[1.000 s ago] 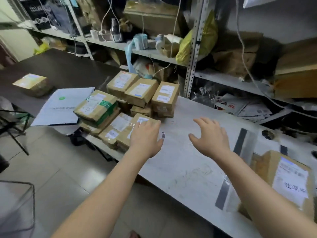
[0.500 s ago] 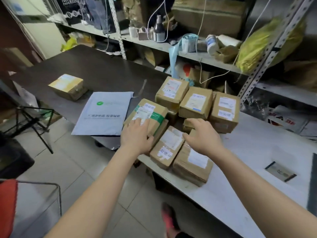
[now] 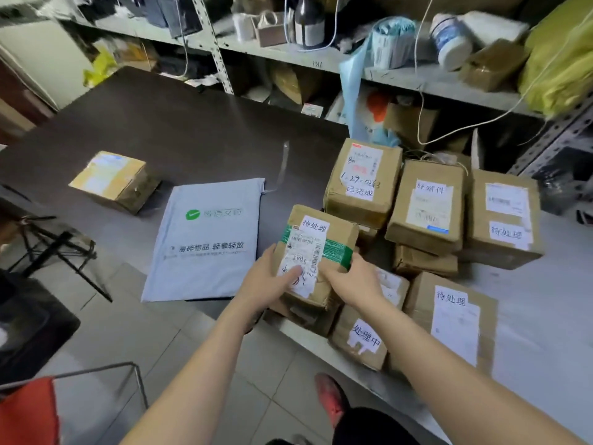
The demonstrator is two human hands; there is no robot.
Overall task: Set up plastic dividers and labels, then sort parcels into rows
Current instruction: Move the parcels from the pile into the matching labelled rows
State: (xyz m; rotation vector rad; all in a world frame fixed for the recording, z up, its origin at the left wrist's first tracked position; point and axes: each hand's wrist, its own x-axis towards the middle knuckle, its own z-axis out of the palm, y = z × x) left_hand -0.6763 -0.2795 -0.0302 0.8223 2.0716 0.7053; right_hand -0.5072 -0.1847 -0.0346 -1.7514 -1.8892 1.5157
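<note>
A brown cardboard parcel with a green tape band point(image 3: 316, 248) sits on top of a pile at the table's near edge. My left hand point(image 3: 269, 281) grips its left near corner, thumb on the white label. My right hand point(image 3: 351, 284) holds its right near side. Several more brown parcels with handwritten white labels surround it: three stand in a row behind point(image 3: 364, 183), point(image 3: 426, 207), point(image 3: 502, 216), and two lie to the right near the edge point(image 3: 362, 338), point(image 3: 452, 316). A grey mailer bag point(image 3: 208, 239) lies flat to the left.
A lone taped box point(image 3: 115, 179) rests on the dark table point(image 3: 179, 130) at the left. Metal shelving point(image 3: 321, 59) full of clutter stands behind. A white tabletop point(image 3: 545, 300) extends right. A folding stand point(image 3: 54, 245) and wire frame point(image 3: 134, 377) stand on the tiled floor.
The view has swung left and closer to the parcel pile. Both hands moved from hovering over the white tabletop to the green-taped parcel and took hold of it.
</note>
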